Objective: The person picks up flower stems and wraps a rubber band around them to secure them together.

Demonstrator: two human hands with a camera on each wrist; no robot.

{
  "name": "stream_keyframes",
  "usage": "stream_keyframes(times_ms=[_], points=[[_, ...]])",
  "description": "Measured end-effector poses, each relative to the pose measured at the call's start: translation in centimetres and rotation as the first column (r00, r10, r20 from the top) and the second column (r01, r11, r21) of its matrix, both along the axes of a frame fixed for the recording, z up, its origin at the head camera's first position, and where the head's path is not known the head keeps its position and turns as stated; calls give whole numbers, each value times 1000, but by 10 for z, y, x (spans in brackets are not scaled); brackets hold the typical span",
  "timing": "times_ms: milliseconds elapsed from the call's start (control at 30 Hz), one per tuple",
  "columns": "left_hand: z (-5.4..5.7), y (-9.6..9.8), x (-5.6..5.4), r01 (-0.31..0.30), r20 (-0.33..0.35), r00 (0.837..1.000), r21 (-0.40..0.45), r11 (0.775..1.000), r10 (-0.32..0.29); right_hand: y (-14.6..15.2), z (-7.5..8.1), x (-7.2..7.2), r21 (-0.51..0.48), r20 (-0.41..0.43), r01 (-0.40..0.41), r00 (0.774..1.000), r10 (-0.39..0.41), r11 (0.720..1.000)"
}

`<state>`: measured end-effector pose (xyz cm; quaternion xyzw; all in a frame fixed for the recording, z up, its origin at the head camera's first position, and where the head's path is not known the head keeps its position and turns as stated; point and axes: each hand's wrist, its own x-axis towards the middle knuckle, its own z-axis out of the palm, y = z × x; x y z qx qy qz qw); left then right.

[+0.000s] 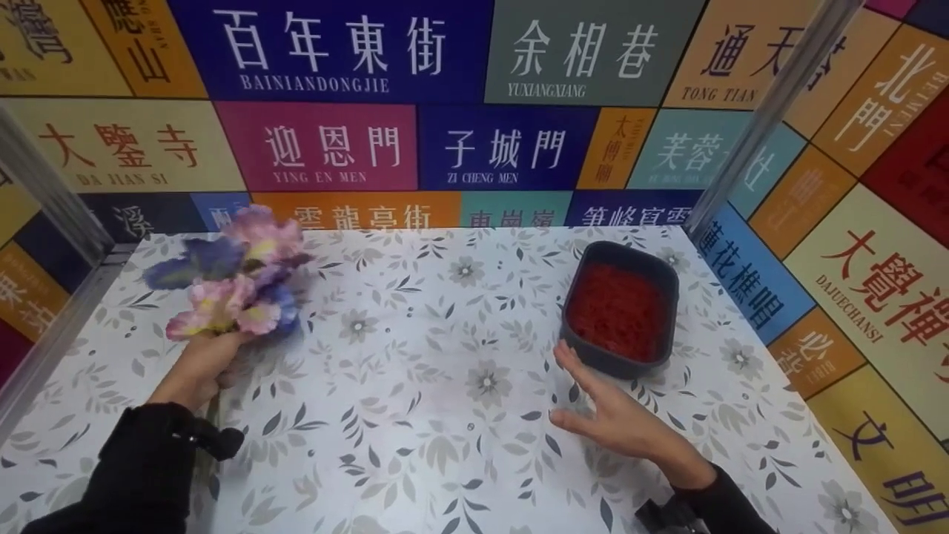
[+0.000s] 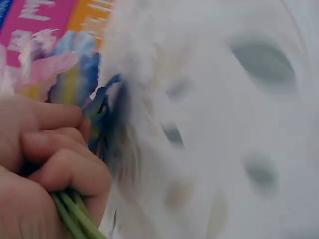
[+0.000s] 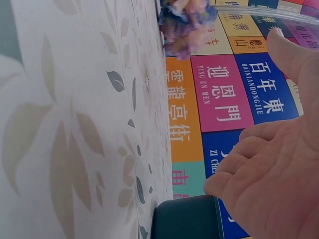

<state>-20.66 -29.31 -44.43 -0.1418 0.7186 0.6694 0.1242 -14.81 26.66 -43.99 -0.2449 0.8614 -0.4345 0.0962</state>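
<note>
My left hand grips a bunch of artificial flowers, pink, purple and blue, at the left of the table. In the left wrist view its fingers curl round the green stems, with the blooms just above the hand. Over the right side of the table, my right hand is held with fingers straight and thumb spread, nothing in it. Its fingertips lie right at the near-left edge of a dark grey rectangular container. Red shredded filling lies inside that container.
A white cloth with a grey leaf and flower print covers the table. Colourful panels with Chinese lettering rise behind it and on both sides. Clear upright posts stand at the back corners.
</note>
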Motion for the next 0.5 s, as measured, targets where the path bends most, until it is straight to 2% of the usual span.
stream_keyframes(times_ms=[33,67,100,133,200,233,333,433,500], points=[[3,1,-1,-30,31,999,147,989,26,0,1,0,0,1,-1,1000,1,1000],[5,3,-2,-61,54,997,286,956,47,0,2,0,-1,6,-2,1000,2,1000],[8,5,-2,-83,70,996,416,906,59,-1,3,0,0,10,-3,1000,3,1000],[10,8,-2,-105,81,994,524,845,74,-2,3,0,-2,20,-7,1000,7,1000],[12,15,-1,-137,88,991,701,700,106,-4,5,-1,-6,40,-13,999,13,1000],[12,19,-1,-148,89,988,763,629,125,-6,6,-1,-8,47,-16,999,16,1000],[13,34,-1,-146,72,981,884,444,180,-13,9,-4,-5,58,-25,998,26,1000],[13,53,-1,-118,50,973,947,298,225,-23,13,-7,-2,44,-39,998,39,999],[14,70,0,-97,40,962,975,202,271,-31,16,-10,-10,41,-49,998,49,999]])
